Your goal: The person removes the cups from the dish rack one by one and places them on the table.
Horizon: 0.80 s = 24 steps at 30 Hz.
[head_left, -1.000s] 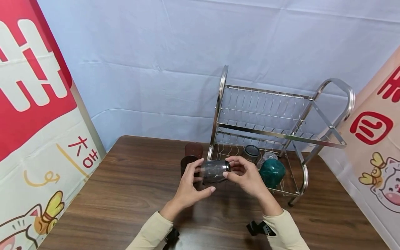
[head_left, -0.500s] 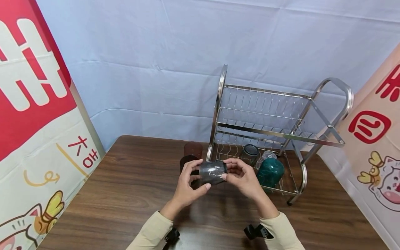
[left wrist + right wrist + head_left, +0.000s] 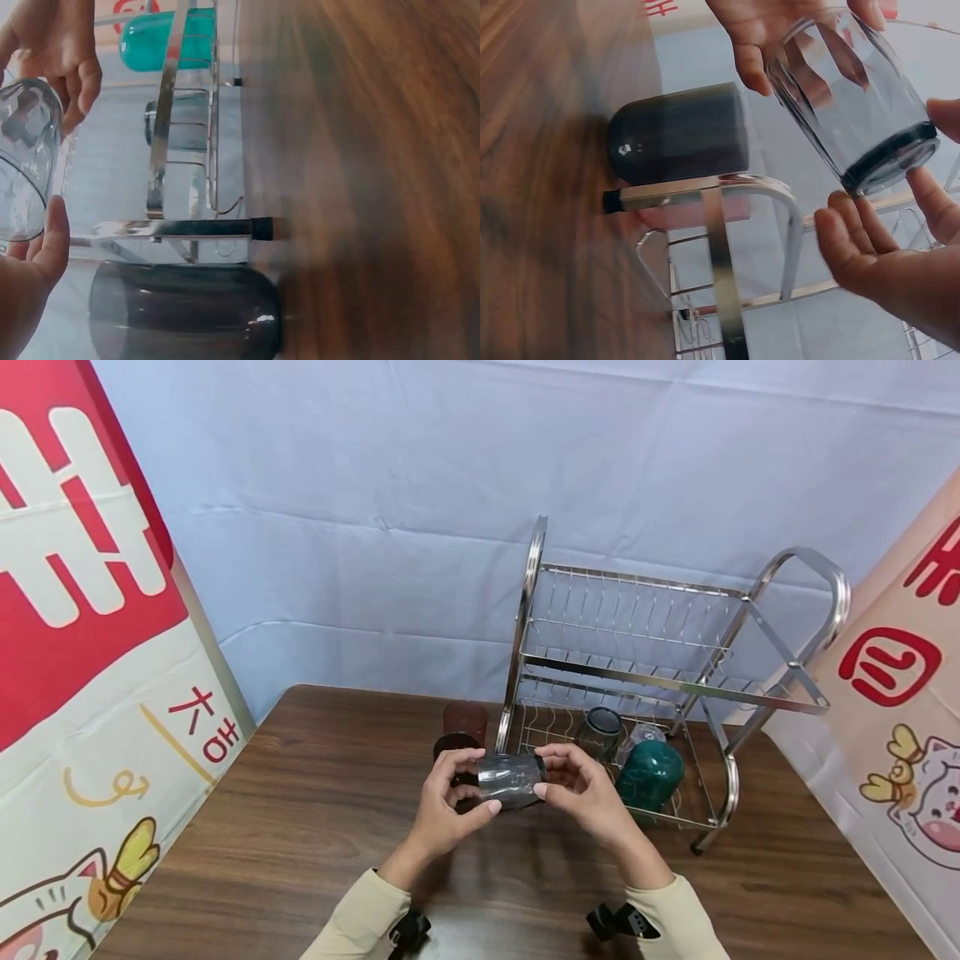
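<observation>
A grey see-through drinking glass [image 3: 512, 781] lies sideways in the air between both hands, its thick base towards the right. My left hand [image 3: 442, 802] holds it at the rim end, thumb and fingers on opposite sides. At the base end my right hand [image 3: 588, 797] pinches it between thumb and fingers; the right wrist view shows those fingertips around the dark base [image 3: 892, 157]. Behind the left hand a dark glass [image 3: 454, 743] stands on the table, partly hidden in the head view. A reddish glass [image 3: 465, 719] stands just beyond it.
A two-tier metal dish rack [image 3: 660, 682] stands at the back right of the wooden table [image 3: 322, 777]. Its lower tier holds a teal glass [image 3: 651, 774], a grey glass [image 3: 602, 733] and a clear glass [image 3: 642, 737]. A cloth backdrop [image 3: 360, 568] hangs behind.
Both hands have shifted slightly left and closer to me with the glass. Their hold looks the same, and the other glasses stay put.
</observation>
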{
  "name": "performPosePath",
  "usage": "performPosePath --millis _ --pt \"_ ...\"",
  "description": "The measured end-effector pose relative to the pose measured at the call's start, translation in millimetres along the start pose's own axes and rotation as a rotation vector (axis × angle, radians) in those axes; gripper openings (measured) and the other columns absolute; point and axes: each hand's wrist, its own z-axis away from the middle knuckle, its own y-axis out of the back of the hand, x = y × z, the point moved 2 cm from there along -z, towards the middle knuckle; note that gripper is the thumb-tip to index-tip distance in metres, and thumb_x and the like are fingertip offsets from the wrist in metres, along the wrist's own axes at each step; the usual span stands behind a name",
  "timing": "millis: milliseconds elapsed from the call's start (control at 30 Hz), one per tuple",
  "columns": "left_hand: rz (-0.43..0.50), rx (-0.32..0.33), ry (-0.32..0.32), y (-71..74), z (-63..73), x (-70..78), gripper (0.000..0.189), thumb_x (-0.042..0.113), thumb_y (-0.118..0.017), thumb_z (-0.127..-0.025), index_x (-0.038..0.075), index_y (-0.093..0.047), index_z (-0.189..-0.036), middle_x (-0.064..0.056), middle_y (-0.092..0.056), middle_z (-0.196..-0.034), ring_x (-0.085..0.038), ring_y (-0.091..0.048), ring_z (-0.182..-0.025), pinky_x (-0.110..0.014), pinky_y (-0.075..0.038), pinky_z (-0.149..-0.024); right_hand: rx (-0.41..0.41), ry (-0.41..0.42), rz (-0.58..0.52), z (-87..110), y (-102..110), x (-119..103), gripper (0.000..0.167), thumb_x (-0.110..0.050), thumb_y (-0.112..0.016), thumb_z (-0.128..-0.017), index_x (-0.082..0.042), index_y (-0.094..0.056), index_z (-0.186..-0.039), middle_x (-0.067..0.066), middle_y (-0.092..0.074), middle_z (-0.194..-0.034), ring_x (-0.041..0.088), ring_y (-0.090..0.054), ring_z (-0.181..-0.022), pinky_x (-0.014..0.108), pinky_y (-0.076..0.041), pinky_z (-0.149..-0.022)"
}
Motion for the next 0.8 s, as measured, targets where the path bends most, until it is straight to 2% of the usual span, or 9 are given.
performPosePath --millis 167,300,367,567,667,800 --pt "-0.007 0.016 0.003 3.7 -1.3 3.0 0.053 -0.009 -0.069 -0.069 -0.008 -0.050 -0.119 -0.022 -0.044 -0.108 -0.035 -0.048 -0.090 -0.039 -0.052 -0.063 -0.008 0.027 0.008 -0.3 3 -5 0.039 -0.002 -0.067 -0.083 0.004 -0.054 -0.119 0.018 -0.058 -0.107 0.032 -0.056 -0.096 0.032 -0.048 -0.078" --pt "-0.049 0.007 0.019 6.8 -1.1 7.8 0.053 -0.007 -0.070 -0.070 -0.006 -0.052 -0.120 -0.023 -0.044 -0.112 -0.036 -0.048 -0.091 -0.044 -0.051 -0.064 -0.005 0.033 0.048 -0.5 3 -8 0.037 -0.003 -0.068 -0.083 0.002 -0.056 -0.118 0.016 -0.059 -0.107 0.031 -0.057 -0.097 0.036 -0.047 -0.081" --pt "-0.094 0.003 0.020 9.0 -1.0 12.4 0.054 -0.005 -0.072 -0.069 -0.005 -0.053 -0.120 -0.023 -0.045 -0.113 -0.037 -0.048 -0.092 -0.046 -0.050 -0.063 -0.009 0.047 0.133 -0.2 3 -10 0.035 -0.007 -0.070 -0.083 -0.001 -0.058 -0.116 0.013 -0.060 -0.106 0.030 -0.058 -0.096 0.040 -0.047 -0.081" --pt "-0.224 0.002 -0.005 18.4 -1.5 25.0 0.056 0.000 -0.075 -0.065 -0.001 -0.058 -0.118 -0.026 -0.047 -0.106 -0.041 -0.046 -0.088 -0.047 -0.050 -0.059 -0.056 0.166 0.541 1.5 5 -20 0.033 -0.015 -0.075 -0.079 -0.014 -0.063 -0.110 0.003 -0.060 -0.104 0.019 -0.058 -0.094 0.039 -0.048 -0.077" --pt "-0.260 -0.002 -0.019 22.8 -2.5 28.1 0.056 0.001 -0.076 -0.064 -0.001 -0.059 -0.117 -0.026 -0.048 -0.103 -0.040 -0.046 -0.086 -0.046 -0.049 -0.058 -0.107 0.228 0.662 0.3 5 -25 0.032 -0.016 -0.075 -0.079 -0.014 -0.064 -0.109 0.002 -0.060 -0.104 0.019 -0.058 -0.095 0.041 -0.048 -0.077" --pt "-0.304 -0.030 -0.020 27.4 -5.0 31.2 0.056 0.002 -0.077 -0.063 -0.001 -0.059 -0.117 -0.023 -0.050 -0.104 -0.039 -0.048 -0.086 -0.046 -0.050 -0.058 -0.170 0.250 0.781 -2.0 7 -32 0.033 -0.022 -0.072 -0.082 -0.012 -0.064 -0.112 0.002 -0.059 -0.108 0.020 -0.057 -0.099 0.043 -0.047 -0.080"
